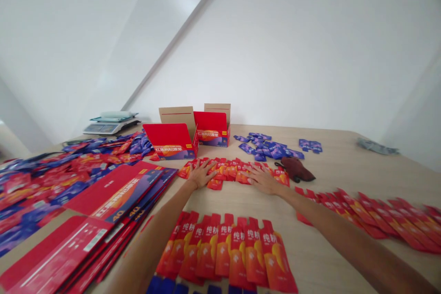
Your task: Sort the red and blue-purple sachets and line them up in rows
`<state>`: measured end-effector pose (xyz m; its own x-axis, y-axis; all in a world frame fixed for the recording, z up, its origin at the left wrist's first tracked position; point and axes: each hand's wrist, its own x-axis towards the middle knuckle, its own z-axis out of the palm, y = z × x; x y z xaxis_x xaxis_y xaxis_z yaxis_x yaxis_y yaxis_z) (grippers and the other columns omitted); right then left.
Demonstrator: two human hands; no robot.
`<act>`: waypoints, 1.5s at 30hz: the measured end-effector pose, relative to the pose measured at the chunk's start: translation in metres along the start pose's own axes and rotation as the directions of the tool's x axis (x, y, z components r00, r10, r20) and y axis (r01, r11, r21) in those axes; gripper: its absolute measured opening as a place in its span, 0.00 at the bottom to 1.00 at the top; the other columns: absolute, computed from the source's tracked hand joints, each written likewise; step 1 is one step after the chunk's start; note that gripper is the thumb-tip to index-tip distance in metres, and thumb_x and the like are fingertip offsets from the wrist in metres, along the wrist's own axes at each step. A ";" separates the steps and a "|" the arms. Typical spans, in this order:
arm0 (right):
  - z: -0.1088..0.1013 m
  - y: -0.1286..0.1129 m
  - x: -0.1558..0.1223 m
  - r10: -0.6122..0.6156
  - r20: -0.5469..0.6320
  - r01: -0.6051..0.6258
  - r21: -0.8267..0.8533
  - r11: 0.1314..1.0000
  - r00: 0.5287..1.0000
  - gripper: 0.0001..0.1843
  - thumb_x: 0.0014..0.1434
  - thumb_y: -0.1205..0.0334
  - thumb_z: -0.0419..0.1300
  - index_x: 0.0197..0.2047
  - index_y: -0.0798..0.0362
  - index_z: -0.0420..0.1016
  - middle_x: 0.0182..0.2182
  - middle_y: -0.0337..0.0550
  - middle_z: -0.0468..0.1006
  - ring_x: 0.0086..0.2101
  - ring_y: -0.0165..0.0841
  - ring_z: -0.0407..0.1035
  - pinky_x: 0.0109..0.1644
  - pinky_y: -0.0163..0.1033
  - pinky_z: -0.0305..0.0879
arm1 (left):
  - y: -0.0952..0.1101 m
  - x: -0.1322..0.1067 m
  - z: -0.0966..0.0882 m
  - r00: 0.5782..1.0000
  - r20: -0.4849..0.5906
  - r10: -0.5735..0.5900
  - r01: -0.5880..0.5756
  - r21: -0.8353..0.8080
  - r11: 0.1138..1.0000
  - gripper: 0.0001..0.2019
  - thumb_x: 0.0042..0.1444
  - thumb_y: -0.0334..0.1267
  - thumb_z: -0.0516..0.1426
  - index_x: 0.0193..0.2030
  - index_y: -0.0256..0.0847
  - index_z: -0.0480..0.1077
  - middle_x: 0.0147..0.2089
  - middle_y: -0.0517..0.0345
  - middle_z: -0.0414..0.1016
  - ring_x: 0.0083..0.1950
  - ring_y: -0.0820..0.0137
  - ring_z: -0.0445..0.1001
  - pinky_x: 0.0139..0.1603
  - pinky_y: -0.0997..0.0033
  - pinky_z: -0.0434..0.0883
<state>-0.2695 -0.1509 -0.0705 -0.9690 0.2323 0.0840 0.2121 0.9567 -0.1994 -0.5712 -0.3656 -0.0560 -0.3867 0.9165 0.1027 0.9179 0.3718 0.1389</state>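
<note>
Both arms stretch forward across the wooden table (pixel 344 156). The left hand (pixel 201 173) lies flat, fingers spread, on the left end of a far row of red pouches (pixel 234 169); the right hand (pixel 263 179) lies flat and open on the right part of the same row. Neither hand grips a pouch — the palms press on top, and the row runs under and between them.

Nearer the camera sits a second row of red pouches (pixel 237 250), overlapping, each with white characters reading 纯粹 or close to it — the print is too blurred to be sure. A third row of red pouches (pixel 379 223) trails off to the right.

Behind the hands stand two open red boxes (pixel 193 135) with yellow characters on the front, not legible. Flat red cartons (pixel 113 202) are stacked at the left; "40" shows on several edges. Purple pouches (pixel 272 147) lie beyond the right hand, beside a dark brown cloth (pixel 296 168). A scale (pixel 110 124) stands at the far left corner.
</note>
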 end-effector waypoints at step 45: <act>-0.080 0.208 -0.005 0.293 0.059 -0.289 -0.070 0.955 0.954 0.27 0.68 0.58 0.48 0.66 0.48 0.74 0.63 0.48 0.74 0.65 0.48 0.64 0.72 0.59 0.52 | 0.238 0.186 0.017 0.940 0.120 0.318 -0.320 -0.001 0.947 0.20 0.70 0.48 0.59 0.62 0.40 0.70 0.64 0.46 0.71 0.64 0.54 0.71 0.66 0.41 0.67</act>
<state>-0.2107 0.0607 -0.0339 -0.8700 0.4918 -0.0355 0.4914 0.8586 -0.1462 -0.4231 -0.1042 -0.0204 -0.0612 0.9979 0.0225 0.9933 0.0586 0.1000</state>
